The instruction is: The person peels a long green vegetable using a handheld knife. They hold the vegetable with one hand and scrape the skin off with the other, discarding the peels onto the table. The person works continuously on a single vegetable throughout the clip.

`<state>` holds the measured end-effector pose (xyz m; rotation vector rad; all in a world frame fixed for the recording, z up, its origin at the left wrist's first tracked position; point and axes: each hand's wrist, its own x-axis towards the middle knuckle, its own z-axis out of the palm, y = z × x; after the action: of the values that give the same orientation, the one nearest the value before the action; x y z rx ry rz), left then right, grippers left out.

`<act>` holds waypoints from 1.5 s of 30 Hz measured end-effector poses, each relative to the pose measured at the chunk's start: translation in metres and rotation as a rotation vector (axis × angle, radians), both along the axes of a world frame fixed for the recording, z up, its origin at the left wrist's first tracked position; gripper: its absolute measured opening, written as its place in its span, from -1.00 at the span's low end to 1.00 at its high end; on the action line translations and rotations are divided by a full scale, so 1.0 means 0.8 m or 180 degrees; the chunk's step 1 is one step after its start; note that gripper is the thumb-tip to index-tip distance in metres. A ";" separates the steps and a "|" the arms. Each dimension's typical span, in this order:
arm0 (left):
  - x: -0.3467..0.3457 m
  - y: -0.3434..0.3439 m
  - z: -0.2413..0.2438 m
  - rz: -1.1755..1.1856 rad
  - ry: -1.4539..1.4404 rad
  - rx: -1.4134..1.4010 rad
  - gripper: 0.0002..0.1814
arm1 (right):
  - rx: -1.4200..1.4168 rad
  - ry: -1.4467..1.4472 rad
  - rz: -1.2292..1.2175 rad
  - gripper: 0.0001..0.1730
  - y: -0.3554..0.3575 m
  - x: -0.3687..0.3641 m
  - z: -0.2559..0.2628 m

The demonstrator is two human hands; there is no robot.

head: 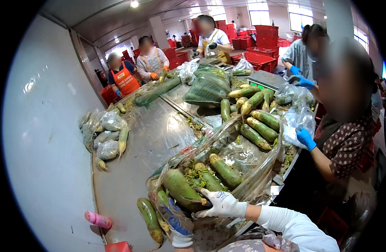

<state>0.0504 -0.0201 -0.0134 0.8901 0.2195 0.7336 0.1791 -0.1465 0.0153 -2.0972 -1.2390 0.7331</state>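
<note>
A large green radish (182, 190) lies at the near end of an open clear plastic bag. My right hand (223, 203), in a white glove, grips its tapered end. My left hand (177, 220), in a white glove with a blue coated palm, is below the radish's left side; whether its fingers bear on that radish is hard to tell. More green radishes (226, 171) and yellow-green leaf scraps lie in the bag (256, 176). Another green radish (150, 220) rests on the metal table, left of my left hand.
Bagged radishes (108, 137) sit by the white wall. A pink bottle (98, 220) lies at the left edge. Beyond the open bag are a green mesh sack (208, 86) and a scale (267, 78). A co-worker's blue-gloved hand (305, 138) is at the right; more co-workers stand around the table.
</note>
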 end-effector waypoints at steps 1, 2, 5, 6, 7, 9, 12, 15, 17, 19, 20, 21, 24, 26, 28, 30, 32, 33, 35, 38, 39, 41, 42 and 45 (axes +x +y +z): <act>0.002 0.004 -0.004 -0.0115 0.0020 -0.0206 -0.24 | 0.0081 0.0057 -0.0111 0.20 -0.001 0.006 -0.004; 0.004 0.013 -0.011 -0.0226 0.0042 -0.0411 -0.23 | 0.0164 0.0117 -0.0218 0.21 -0.002 0.013 -0.015; 0.028 0.012 -0.009 -0.0416 0.0205 -0.0466 -0.14 | 0.1692 0.1791 -0.0463 -0.05 -0.010 0.041 -0.049; 0.034 0.011 -0.005 -0.0563 0.0102 -0.0503 -0.12 | 0.1569 0.2413 -0.0708 -0.16 -0.015 0.054 -0.044; 0.043 0.007 0.000 -0.0723 -0.0008 -0.0542 -0.11 | 0.1438 0.3021 -0.0963 -0.27 -0.024 0.067 -0.038; 0.056 -0.004 0.007 -0.0592 0.0258 -0.0134 -0.16 | 0.1566 0.3408 -0.1269 -0.38 -0.021 0.103 -0.064; 0.069 -0.016 0.016 -0.0642 0.0815 0.0304 -0.26 | 0.2149 0.3329 -0.1662 -0.40 -0.019 0.160 -0.057; 0.067 -0.017 0.008 -0.0378 0.0973 -0.0119 -0.37 | 0.2299 0.3307 -0.1972 -0.48 -0.008 0.228 -0.028; 0.059 -0.016 0.001 -0.0364 0.1265 -0.0032 -0.45 | 0.2430 0.3382 -0.1892 -0.39 -0.008 0.276 -0.011; 0.053 -0.015 -0.002 -0.0269 0.1339 0.0075 -0.48 | 0.2561 0.3333 -0.1966 -0.62 -0.002 0.311 0.004; 0.053 -0.015 0.001 -0.0193 0.1521 -0.0029 -0.48 | 0.2715 0.3408 -0.1956 -0.65 -0.001 0.336 -0.006; 0.052 -0.016 0.008 -0.0125 0.1701 -0.0135 -0.48 | 0.2872 0.3477 -0.1950 -0.67 0.002 0.361 -0.016; 0.041 -0.013 0.008 0.0256 0.1937 -0.0119 -0.49 | 0.3038 0.3379 -0.2395 -0.70 0.026 0.419 -0.027; 0.036 -0.009 0.000 0.0355 0.2046 -0.0105 -0.49 | 0.3456 0.3069 -0.2548 -0.60 0.026 0.496 -0.070; 0.021 -0.007 -0.006 0.0551 0.2072 -0.0207 -0.49 | 0.3595 0.2946 -0.2769 -0.59 0.046 0.524 -0.056; 0.019 -0.008 0.000 0.0588 0.2045 -0.0192 -0.49 | 0.3099 0.2433 -0.3466 -0.57 0.021 0.595 -0.078; 0.020 -0.010 0.005 0.0660 0.2028 -0.0126 -0.48 | 0.3047 0.1895 -0.3910 -0.62 -0.008 0.676 -0.111; 0.015 -0.013 0.009 0.0814 0.2089 -0.0099 -0.48 | 0.3117 0.2134 -0.3676 -0.54 0.005 0.662 -0.100; 0.010 -0.012 0.009 0.0868 0.2182 -0.0022 -0.48 | 0.3407 0.1677 -0.3496 -0.53 -0.021 0.710 -0.135; -0.010 -0.008 -0.017 0.1021 0.2297 0.0959 -0.53 | 0.2461 0.1464 -0.3419 -0.59 -0.018 0.709 -0.150; -0.006 -0.008 -0.012 0.1022 0.2152 0.0249 -0.55 | 0.2272 0.1498 -0.3529 -0.60 -0.011 0.691 -0.140; -0.002 -0.005 -0.008 0.1012 0.2073 0.0022 -0.59 | 0.2228 0.1421 -0.3507 -0.73 -0.020 0.669 -0.137; 0.000 -0.004 -0.007 0.0985 0.2029 0.0007 -0.60 | 0.2532 0.1605 -0.3296 -0.77 -0.031 0.656 -0.136; -0.009 0.013 -0.047 0.0869 0.1803 -0.0273 -0.51 | 0.2563 0.1912 -0.3300 -0.86 -0.047 0.644 -0.136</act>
<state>0.0434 -0.0094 -0.0512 0.9815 0.8822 0.7022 0.6946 -0.1844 -0.0934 -1.3621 0.0086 0.2431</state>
